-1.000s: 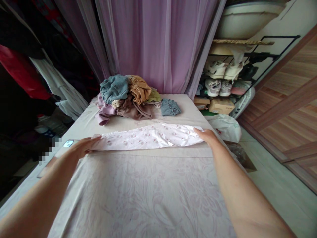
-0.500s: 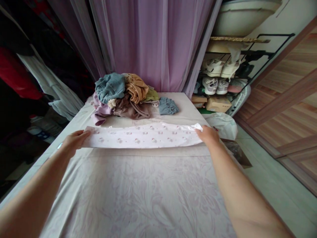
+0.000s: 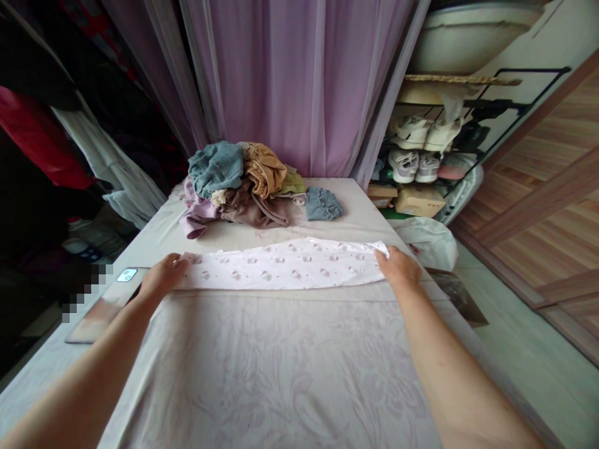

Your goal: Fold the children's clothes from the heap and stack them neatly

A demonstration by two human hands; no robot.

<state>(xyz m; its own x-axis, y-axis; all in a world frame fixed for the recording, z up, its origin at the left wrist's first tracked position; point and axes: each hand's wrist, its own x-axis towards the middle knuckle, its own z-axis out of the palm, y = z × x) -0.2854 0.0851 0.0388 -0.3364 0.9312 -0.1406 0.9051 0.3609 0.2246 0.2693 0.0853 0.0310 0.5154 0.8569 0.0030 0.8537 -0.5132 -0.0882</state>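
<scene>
A white cloth garment with small printed figures (image 3: 281, 267) stretches in a long narrow strip across the bed or table top. Its exact kind I cannot make out. My left hand (image 3: 161, 274) pinches the left end, and my right hand (image 3: 397, 267) grips the right end, where a corner bunches up at the fingertips. Beneath it spreads a pale sheet with a floral pattern (image 3: 290, 368). Beyond the strip lies a heap of clothes: blue denim (image 3: 216, 167), a tan piece (image 3: 264, 169), a brown piece (image 3: 250, 209) and a lilac piece (image 3: 196, 217). A folded blue-grey garment (image 3: 322, 204) sits apart on the right.
A phone (image 3: 100, 312) lies by my left forearm. Purple curtains (image 3: 276, 81) hang behind the heap. At right stand a rack with shoes (image 3: 416, 165), a large basin (image 3: 472, 37), a cardboard box (image 3: 420, 202) and a white plastic bag (image 3: 433, 240). Clothes hang at left.
The view has shifted slightly, showing more of the phone. Both hands still hold the ends of the white garment; the left hand and its end sit a little further right and lower in view.
</scene>
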